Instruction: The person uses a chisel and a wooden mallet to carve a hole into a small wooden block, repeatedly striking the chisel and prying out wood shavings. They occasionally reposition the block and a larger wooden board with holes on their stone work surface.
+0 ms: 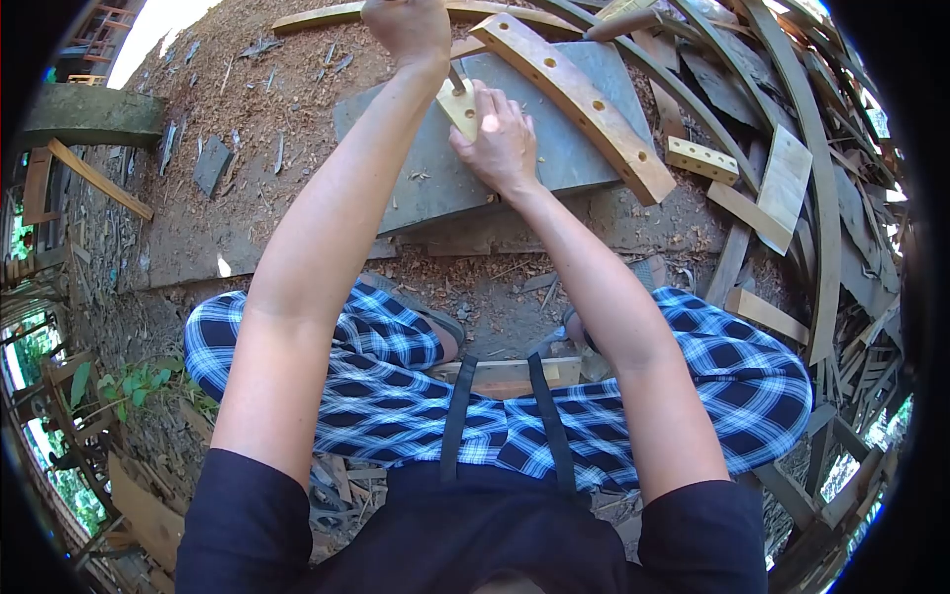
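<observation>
My right hand [500, 139] presses a small pale wooden block [459, 111] with holes in it down on a grey slab [426, 188], its fingers wrapped along the block's side. A thin dark rod [456, 79] stands in the block, its upper part hidden behind my left wrist. My left hand [408, 32] is closed in a fist above and beyond the block, at the top edge of the view. What it grips is hidden. A long wooden beam [574, 104] with several round holes lies across the slab, right of my right hand.
A small block with holes [703, 160] lies right of the slab, near a pale board [785, 188]. Curved wood strips [816, 148] are piled at the right. Wood chips [297, 99] cover the ground at left. My plaid-covered legs [396, 396] are bent in front of the slab.
</observation>
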### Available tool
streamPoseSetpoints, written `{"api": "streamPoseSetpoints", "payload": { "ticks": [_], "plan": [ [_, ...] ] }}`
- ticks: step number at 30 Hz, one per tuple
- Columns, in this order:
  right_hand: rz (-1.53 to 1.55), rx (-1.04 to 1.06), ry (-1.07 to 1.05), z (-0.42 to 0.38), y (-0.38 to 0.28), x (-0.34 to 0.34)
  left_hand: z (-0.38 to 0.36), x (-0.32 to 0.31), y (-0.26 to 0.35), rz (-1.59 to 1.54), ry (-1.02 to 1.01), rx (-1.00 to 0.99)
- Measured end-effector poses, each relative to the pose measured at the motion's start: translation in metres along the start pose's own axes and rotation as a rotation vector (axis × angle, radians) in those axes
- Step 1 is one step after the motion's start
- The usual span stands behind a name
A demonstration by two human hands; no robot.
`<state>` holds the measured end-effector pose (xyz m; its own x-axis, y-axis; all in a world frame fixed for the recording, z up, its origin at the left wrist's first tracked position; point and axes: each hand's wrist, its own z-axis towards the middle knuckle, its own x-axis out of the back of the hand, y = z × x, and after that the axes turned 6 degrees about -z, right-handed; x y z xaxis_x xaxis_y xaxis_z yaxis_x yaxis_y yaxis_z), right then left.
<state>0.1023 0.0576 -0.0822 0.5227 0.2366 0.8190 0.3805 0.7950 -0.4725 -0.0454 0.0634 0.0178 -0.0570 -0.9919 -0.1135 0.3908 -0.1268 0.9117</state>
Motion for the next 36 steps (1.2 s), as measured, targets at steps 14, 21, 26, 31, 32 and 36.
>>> {"api": "streamPoseSetpoints", "payload": {
  "ticks": [14, 21, 26, 31, 32, 36],
  "plan": [
    [0.010, 0.026, -0.023, 0.001, -0.001, 0.002, 0.008, 0.002, -0.003, 0.029, 0.017, -0.030],
    [0.011, 0.019, -0.014, 0.000, -0.002, 0.002, 0.003, 0.004, 0.002, 0.023, 0.027, -0.041],
    [0.003, 0.026, -0.003, 0.001, -0.001, 0.001, 0.003, 0.007, -0.003, -0.015, 0.072, -0.064],
    [0.010, 0.030, 0.010, 0.001, 0.000, -0.001, 0.007, 0.017, -0.010, -0.223, 0.095, 0.144],
    [0.011, 0.030, 0.007, 0.000, 0.000, -0.001, 0.006, 0.017, -0.010, -0.231, 0.108, 0.155],
    [0.006, 0.035, 0.013, 0.001, 0.000, -0.001, 0.009, 0.010, -0.009, -0.150, 0.187, 0.061]
  ]
}}
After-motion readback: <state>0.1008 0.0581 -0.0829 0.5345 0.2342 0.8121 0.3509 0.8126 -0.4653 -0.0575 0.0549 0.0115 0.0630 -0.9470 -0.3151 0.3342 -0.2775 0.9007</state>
